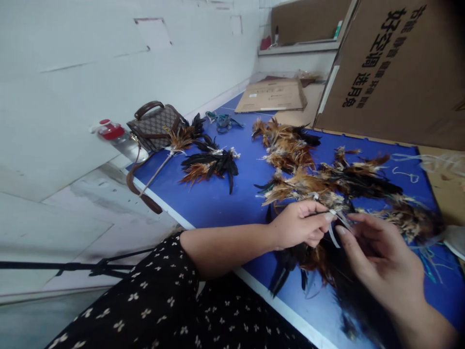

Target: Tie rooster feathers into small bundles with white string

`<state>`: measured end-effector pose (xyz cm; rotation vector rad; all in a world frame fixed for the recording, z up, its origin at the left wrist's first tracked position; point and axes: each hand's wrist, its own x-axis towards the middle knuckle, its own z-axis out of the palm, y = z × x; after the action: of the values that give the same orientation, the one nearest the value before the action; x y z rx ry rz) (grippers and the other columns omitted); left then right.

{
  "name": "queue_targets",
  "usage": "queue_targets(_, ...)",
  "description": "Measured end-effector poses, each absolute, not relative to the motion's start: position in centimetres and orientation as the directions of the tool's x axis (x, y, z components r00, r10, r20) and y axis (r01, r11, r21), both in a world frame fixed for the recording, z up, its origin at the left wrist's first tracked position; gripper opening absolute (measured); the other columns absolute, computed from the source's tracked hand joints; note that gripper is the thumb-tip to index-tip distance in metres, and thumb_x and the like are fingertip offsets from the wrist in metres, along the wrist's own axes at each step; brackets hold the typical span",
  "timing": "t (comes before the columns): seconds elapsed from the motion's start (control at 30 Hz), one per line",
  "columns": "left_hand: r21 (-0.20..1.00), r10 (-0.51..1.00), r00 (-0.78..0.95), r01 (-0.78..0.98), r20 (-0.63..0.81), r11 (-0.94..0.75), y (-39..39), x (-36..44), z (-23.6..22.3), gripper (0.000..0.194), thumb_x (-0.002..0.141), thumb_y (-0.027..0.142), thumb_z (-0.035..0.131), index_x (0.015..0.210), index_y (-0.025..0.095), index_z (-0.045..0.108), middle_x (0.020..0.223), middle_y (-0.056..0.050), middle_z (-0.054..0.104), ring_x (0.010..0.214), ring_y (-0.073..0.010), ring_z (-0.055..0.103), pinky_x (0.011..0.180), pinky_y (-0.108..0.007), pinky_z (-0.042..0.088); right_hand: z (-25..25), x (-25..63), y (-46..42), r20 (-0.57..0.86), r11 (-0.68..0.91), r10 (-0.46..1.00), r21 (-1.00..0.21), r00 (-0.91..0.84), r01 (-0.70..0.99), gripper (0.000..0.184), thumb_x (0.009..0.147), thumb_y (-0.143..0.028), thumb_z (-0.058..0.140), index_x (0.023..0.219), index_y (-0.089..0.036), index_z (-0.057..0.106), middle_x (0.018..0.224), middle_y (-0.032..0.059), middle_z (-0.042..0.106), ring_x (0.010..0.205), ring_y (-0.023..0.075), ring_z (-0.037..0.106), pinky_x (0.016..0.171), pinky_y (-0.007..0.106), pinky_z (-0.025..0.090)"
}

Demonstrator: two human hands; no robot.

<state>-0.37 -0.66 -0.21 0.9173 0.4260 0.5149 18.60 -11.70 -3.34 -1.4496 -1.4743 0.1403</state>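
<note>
My left hand [301,225] is closed in a pinch on a narrow white ribbon [333,237], whose loose end hangs below the fingertips. Dark and brown feathers [286,266] hang in a bunch beneath this hand; how the fingers hold the bunch is hidden. Close by on the right, my right hand [385,261] has its thumb and forefinger around another stretch of the ribbon, its other fingers curled. Just beyond the hands lie brown feather bunches [301,184] and a black-and-brown bunch [363,177].
On the blue tabletop [247,203], more feather bunches [214,165] lie leftward. A handbag [156,126] and red-capped bottle [121,140] stand at the left edge. A large cardboard box [395,72] rises at right; flat cardboard [272,94] lies at the back.
</note>
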Motion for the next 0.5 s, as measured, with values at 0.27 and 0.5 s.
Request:
queue_targets(0.27,0.829,0.6,0.79,-0.25,-0.124,0.5,-0.6,-0.4,-1.1,0.05,0.109,0.038,0.084,0.145,0.023,0.053,0.078,0.01,0.063,0.051,-0.0068,0.045,0.052,-0.022,0.037,-2.3,19.4,-11.1,0.679,0.519,0.724,-0.42,-0.122,0.745,0.04,0.114,-0.018,0.08,0.151,-0.032,0.083,0.12,0.0061,0.083,0.094,0.0184,0.083,0.082,0.029,0.065)
queue_targets(0.5,0.865,0.549,0.808,-0.105,-0.213,0.491,-0.9,0.0,-2.0,0.041,0.123,0.025,0.051,0.163,0.021,0.043,0.084,0.006,0.066,0.051,-0.0074,0.052,0.054,-0.022,0.048,-3.2,20.4,-11.2,0.635,0.534,0.749,-0.412,-0.188,0.738,0.049,0.114,-0.015,0.075,0.159,-0.033,0.081,0.111,0.0045,0.086,0.083,0.0166,0.081,0.075,0.027,0.063)
